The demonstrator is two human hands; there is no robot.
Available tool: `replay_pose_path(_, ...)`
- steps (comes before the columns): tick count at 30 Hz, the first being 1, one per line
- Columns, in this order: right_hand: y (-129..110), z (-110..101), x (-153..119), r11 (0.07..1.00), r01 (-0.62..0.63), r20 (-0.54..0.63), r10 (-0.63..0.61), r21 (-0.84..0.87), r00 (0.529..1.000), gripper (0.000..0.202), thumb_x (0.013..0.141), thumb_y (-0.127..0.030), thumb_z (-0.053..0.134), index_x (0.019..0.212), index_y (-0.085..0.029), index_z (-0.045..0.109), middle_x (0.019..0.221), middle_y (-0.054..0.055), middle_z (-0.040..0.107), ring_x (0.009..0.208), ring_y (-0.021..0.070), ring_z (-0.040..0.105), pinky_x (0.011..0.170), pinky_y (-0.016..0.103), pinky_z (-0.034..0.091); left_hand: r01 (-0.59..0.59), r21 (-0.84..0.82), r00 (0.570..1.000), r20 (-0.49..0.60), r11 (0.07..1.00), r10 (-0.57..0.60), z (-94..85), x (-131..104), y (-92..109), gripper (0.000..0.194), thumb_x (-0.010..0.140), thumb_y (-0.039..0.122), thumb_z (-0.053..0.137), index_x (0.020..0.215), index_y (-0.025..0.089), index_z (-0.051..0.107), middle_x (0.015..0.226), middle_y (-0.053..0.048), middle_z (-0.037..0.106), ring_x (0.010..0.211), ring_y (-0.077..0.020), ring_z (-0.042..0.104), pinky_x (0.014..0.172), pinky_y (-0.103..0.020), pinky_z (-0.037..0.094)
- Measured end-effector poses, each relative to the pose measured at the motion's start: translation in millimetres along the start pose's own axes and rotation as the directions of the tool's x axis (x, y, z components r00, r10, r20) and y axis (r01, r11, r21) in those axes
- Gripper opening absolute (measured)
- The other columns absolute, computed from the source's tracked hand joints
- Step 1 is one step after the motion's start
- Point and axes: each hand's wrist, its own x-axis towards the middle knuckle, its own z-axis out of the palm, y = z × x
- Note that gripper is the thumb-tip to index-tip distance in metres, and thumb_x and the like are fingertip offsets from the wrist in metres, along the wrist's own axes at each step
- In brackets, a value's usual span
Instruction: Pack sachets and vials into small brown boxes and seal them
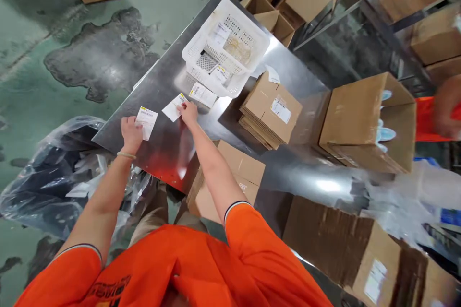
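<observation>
One large clear plastic bag (36, 192), loosely open and holding crumpled scraps, sits at the far left beside the silver metal table (162, 76). At the table's left corner, the left hand (131, 134) is curled, its fingertips on the left edge of a white rectangular paper slip with a yellow top strip (147, 124); whether it grips or only presses, I cannot tell. Next comes a second white printed paper slip (171, 109), flat-angled near the tabletop, its right edge pinched between the nearly closed thumb and fingers of the right hand (189, 115). Just beyond lies a third white printed paper slip (203, 95), beside a white perforated plastic basket (261, 38) containing more paper. Farther right are a stack of flattened brown cardboard (264, 100) and an open brown cardboard carton (351, 120) with pale blue objects inside.
</observation>
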Motion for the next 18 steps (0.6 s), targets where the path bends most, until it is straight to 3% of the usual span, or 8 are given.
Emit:
replay_pose_path(3, -14, 0, -9, 0.975, 0.059, 0.066, -0.046, -0.214, 0.997, 0.006, 0.106, -0.020, 0.067, 0.107, -0.019, 0.073, 0.133, 0.015, 0.069, 0.131, 0.0308, 0.062, 0.112, 0.045, 0.057, -0.098, -0.025, 0.995, -0.040, 0.995, 0.097, 4.7, -6, 12, 0.049, 0.085, 0.016, 0.081, 0.133, 0.014, 0.069, 0.149, -0.026, 0.060, 0.152, -0.0453, 0.053, 0.134, -0.064, 0.039)
replay_pose_path(6, -25, -15, -31, 0.920, 0.254, 0.151, -0.218, -0.298, 0.964, 0.014, 0.111, -0.015, 0.058, 0.115, -0.018, 0.071, 0.136, 0.017, 0.068, 0.131, 0.0294, 0.062, 0.105, 0.042, 0.059, -0.233, -0.161, 0.971, 0.006, 0.959, 0.237, 11.8, -1, 41, 0.069, 0.089, 0.039, 0.087, 0.149, 0.014, 0.062, 0.157, -0.026, 0.059, 0.157, -0.0437, 0.050, 0.135, -0.060, 0.039)
replay_pose_path(9, -29, -37, -59, 0.846, 0.449, 0.174, -0.415, -0.287, 0.893, 0.015, 0.111, -0.014, 0.057, 0.112, -0.020, 0.071, 0.126, 0.013, 0.073, 0.126, 0.0274, 0.064, 0.105, 0.039, 0.059, -0.147, -0.364, 0.940, 0.239, 0.920, 0.245, 16.2, -1, 77, 0.073, 0.078, 0.050, 0.093, 0.138, 0.015, 0.070, 0.138, -0.020, 0.074, 0.137, -0.0397, 0.067, 0.119, -0.055, 0.055)
replay_pose_path(11, -28, -60, -72, 0.820, 0.523, 0.153, -0.500, -0.233, 0.852, 0.012, 0.110, -0.018, 0.063, 0.101, -0.023, 0.071, 0.112, 0.009, 0.075, 0.118, 0.0258, 0.067, 0.105, 0.036, 0.059, 0.049, -0.475, 0.847, 0.487, 0.878, 0.216, 14.7, -8, 95, 0.060, 0.074, 0.053, 0.091, 0.119, 0.015, 0.077, 0.110, -0.013, 0.081, 0.105, -0.0340, 0.077, 0.095, -0.047, 0.065)
replay_pose_path(13, -26, -95, -73, 0.830, 0.532, 0.012, -0.538, -0.167, 0.843, 0.019, 0.110, -0.022, 0.064, 0.092, -0.025, 0.068, 0.102, 0.006, 0.073, 0.106, 0.0242, 0.069, 0.101, 0.036, 0.060, 0.220, -0.517, 0.727, 0.652, 0.827, 0.215, 9.4, -18, 101, 0.053, 0.069, 0.053, 0.090, 0.104, 0.015, 0.081, 0.092, -0.010, 0.080, 0.081, -0.0283, 0.075, 0.074, -0.039, 0.062)
replay_pose_path(14, -26, -118, -68, 0.841, 0.523, -0.107, -0.537, -0.136, 0.837, 0.021, 0.111, -0.025, 0.062, 0.091, -0.026, 0.067, 0.100, 0.006, 0.072, 0.102, 0.0236, 0.069, 0.100, 0.036, 0.061, 0.270, -0.528, 0.701, 0.681, 0.805, 0.212, 5.8, -24, 100, 0.052, 0.065, 0.052, 0.092, 0.100, 0.015, 0.081, 0.088, -0.009, 0.080, 0.075, -0.0267, 0.073, 0.069, -0.037, 0.060)
replay_pose_path(16, -28, -173, -43, 0.862, 0.496, -0.366, -0.498, -0.106, 0.787, 0.025, 0.116, -0.029, 0.056, 0.094, -0.025, 0.067, 0.102, 0.006, 0.070, 0.104, 0.0230, 0.070, 0.103, 0.038, 0.060, 0.317, -0.544, 0.722, 0.669, 0.777, 0.174, -1.6, -34, 93, 0.051, 0.056, 0.049, 0.095, 0.092, 0.016, 0.081, 0.083, -0.008, 0.081, 0.071, -0.0253, 0.072, 0.066, -0.035, 0.058)
replay_pose_path(18, -33, -231, -1, 0.857, 0.491, -0.519, -0.493, -0.154, 0.698, 0.030, 0.119, -0.036, 0.049, 0.100, -0.024, 0.069, 0.110, 0.007, 0.070, 0.114, 0.0238, 0.070, 0.112, 0.042, 0.057, 0.350, -0.540, 0.759, 0.642, 0.766, 0.107, -8.1, -43, 82, 0.048, 0.051, 0.049, 0.095, 0.084, 0.017, 0.080, 0.078, -0.007, 0.079, 0.069, -0.0248, 0.072, 0.065, -0.035, 0.058)
